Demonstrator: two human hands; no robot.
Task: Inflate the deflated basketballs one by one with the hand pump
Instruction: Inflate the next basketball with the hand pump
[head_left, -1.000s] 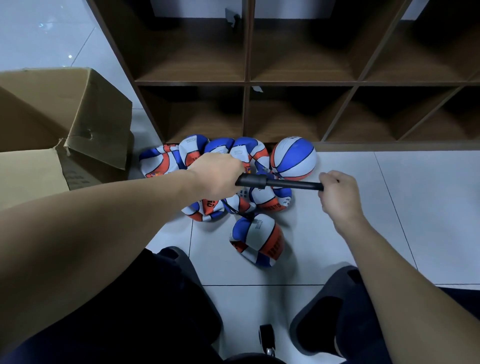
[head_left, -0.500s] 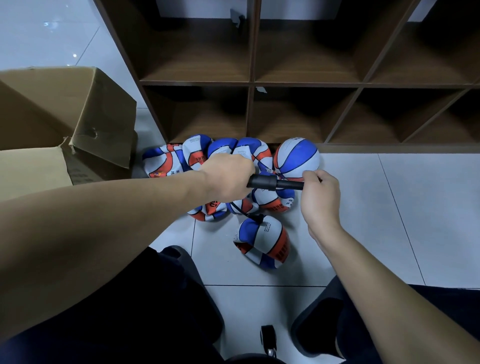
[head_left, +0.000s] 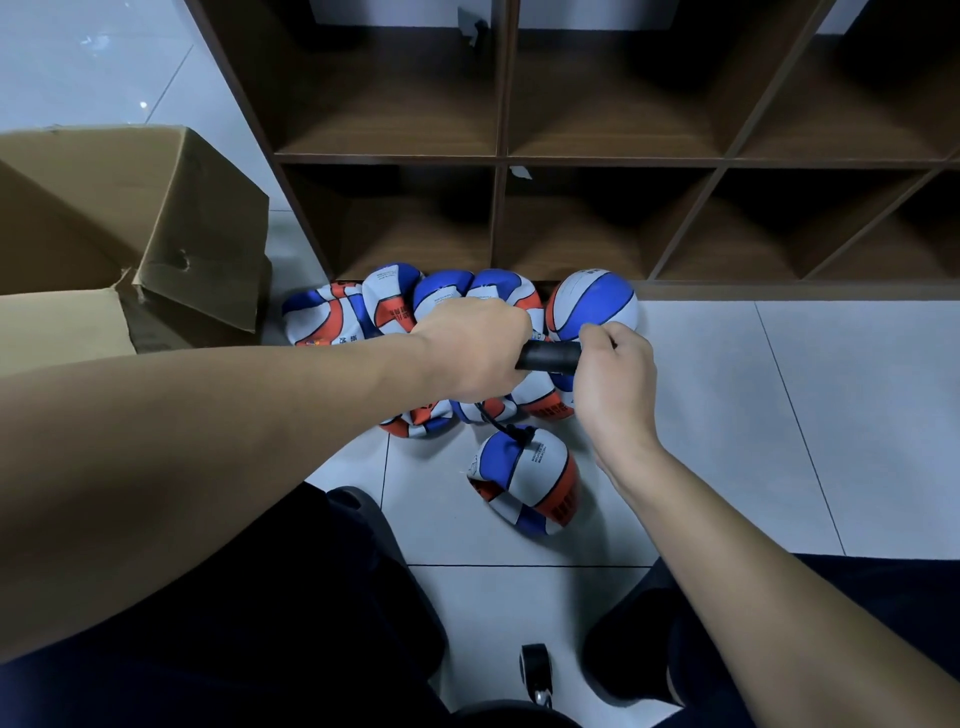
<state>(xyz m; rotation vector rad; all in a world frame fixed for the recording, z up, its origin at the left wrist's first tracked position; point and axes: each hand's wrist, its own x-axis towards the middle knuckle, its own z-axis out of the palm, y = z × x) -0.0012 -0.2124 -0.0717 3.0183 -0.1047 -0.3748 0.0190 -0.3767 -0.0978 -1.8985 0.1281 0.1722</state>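
Deflated basketballs (head_left: 415, 312), blue, white and orange, lie heaped on the tiled floor (head_left: 779, 415) against the foot of a dark wooden cubby shelf (head_left: 498, 156) at twelve o'clock. At the one o'clock end of the heap sits a round, inflated basketball (head_left: 592, 301), touching the shelf base. A cardboard box (head_left: 130, 218) with its flaps open stands at nine o'clock, just beside the heap. One crumpled basketball (head_left: 524, 483) lies apart from the heap at the middle of the view, near six o'clock of the others; a thin black hose (head_left: 493, 423) runs down into its top.

The left hand (head_left: 475, 348) has its grip clamped round the barrel end of the black hand pump (head_left: 548, 357), which lies level above the heap. The right hand (head_left: 615, 379) has its grip curled round the pump's other end, close to the left hand, with only a short stretch of black barrel showing between them. A small black caster wheel (head_left: 535, 673) shows at six o'clock, between the person's dark-clad legs.
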